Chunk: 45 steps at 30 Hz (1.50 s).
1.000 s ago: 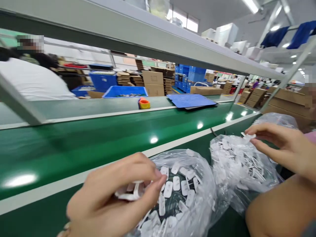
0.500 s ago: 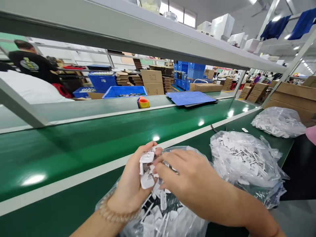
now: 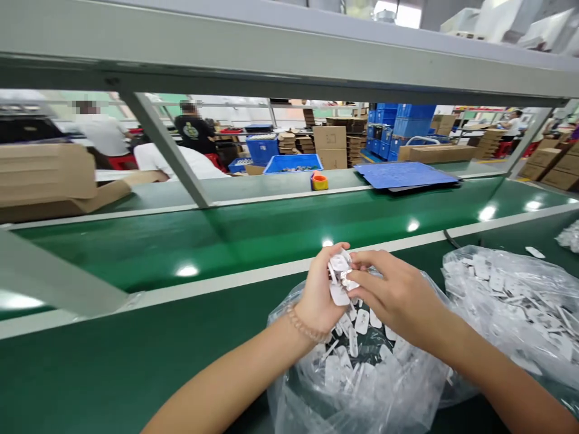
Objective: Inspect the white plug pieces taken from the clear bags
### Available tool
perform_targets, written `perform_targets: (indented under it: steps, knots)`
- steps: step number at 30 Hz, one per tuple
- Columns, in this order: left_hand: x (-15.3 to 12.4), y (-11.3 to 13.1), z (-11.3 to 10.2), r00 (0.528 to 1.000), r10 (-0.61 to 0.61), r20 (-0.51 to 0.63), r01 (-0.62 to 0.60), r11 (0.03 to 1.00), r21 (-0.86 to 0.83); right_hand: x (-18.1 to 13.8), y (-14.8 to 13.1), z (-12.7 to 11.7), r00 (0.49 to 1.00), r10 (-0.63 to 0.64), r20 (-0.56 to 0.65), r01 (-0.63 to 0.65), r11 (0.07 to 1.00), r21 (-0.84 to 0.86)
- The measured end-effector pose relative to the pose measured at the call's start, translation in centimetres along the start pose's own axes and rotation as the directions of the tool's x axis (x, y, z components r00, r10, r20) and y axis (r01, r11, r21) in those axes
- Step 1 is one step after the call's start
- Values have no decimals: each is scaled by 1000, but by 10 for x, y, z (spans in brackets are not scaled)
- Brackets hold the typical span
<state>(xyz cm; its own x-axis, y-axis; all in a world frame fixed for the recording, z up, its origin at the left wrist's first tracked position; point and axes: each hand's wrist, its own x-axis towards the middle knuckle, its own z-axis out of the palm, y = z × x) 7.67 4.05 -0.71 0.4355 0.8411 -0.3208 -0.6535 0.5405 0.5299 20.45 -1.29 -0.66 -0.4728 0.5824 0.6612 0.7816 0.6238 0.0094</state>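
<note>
My left hand is cupped around several small white plastic parts; a bead bracelet circles its wrist. Against this handful, the fingers of my right hand are pinched together at the white pieces. Whether a separate piece sits between its fingertips is hidden. Both hands are above an open clear plastic bag, in which many more flat white parts lie loose. To the right, a second clear bag holds similar white parts.
A green conveyor belt runs behind the dark green work surface. Overhead is a grey shelf beam, with slanted posts at left. Blue sheets, coloured tape rolls and a blue bin lie beyond. Other people sit across the line.
The view has swung left, so the hands and bags appear farther right or lower. My left hand still holds the white parts; my right fingers have closed in on them.
</note>
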Motion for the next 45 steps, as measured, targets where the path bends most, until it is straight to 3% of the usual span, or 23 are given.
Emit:
perform_targets:
  steps: [4, 7, 10, 13, 15, 17, 19, 21, 22, 24, 25, 26, 28, 30, 34, 38, 42, 45]
  knots:
    - [5, -4, -5, 998, -49, 41, 52, 996, -72, 1, 10, 7, 994, -78, -82, 80, 996, 24]
    - [6, -10, -9, 993, -95, 72, 100, 992, -76, 0, 15, 10, 986, -41, -164, 58, 994, 97]
    - [7, -17, -12, 984, -139, 107, 141, 990, -8, -1, 15, 7, 967, 109, -230, -55, 971, 232]
    - [8, -20, -13, 971, -153, 186, 132, 984, 117, 0, 13, -1, 916, 335, -222, -238, 897, 371]
    - [6, -19, -11, 963, -121, 243, 70, 976, 206, 1, 13, -8, 854, 506, -120, -371, 755, 540]
    - [1, -14, -9, 955, -52, 291, -35, 958, 286, 2, 14, -14, 774, 631, 57, -466, 506, 726]
    - [-8, -8, -6, 941, 22, 338, -146, 927, 346, 3, 15, -20, 706, 676, 211, -507, 275, 817]
    - [-16, -1, -4, 866, 190, 463, -411, 799, 440, 4, 14, -25, 663, 681, 311, -526, 128, 841]
    - [-20, 2, -4, 774, 295, 560, -590, 658, 469, 5, 13, -28, 636, 677, 369, -532, 38, 846]
    - [-26, 6, -4, 487, 432, 759, -873, 254, 415, 7, 8, -32, 587, 654, 478, -528, -139, 838]
    - [-27, 7, -5, 345, 445, 826, -934, 75, 350, 7, 6, -33, 573, 640, 512, -521, -199, 830]
    - [-29, 7, -6, 243, 437, 866, -956, -41, 289, 7, 4, -35, 566, 630, 531, -515, -232, 825]
    - [-30, 6, -8, 121, 384, 915, -966, -167, 198, 5, -1, -36, 562, 609, 560, -505, -284, 815]
    - [-31, 6, -10, 56, 328, 943, -965, -224, 135, 4, -4, -35, 573, 585, 574, -491, -316, 812]
    - [-32, 8, -9, -4, 275, 961, -945, -314, 86, 1, -8, -34, 606, 598, 524, -439, -299, 848]
    - [-33, 12, -6, -31, 305, 952, -900, -423, 107, -3, -11, -36, 631, 632, 450, -418, -211, 884]
    - [-32, 14, -7, -35, 318, 948, -890, -441, 115, -7, -18, -41, 652, 642, 403, -392, -169, 904]
    - [-31, 15, -7, -49, 322, 945, -892, -440, 104, -7, -22, -43, 628, 665, 404, -390, -180, 903]
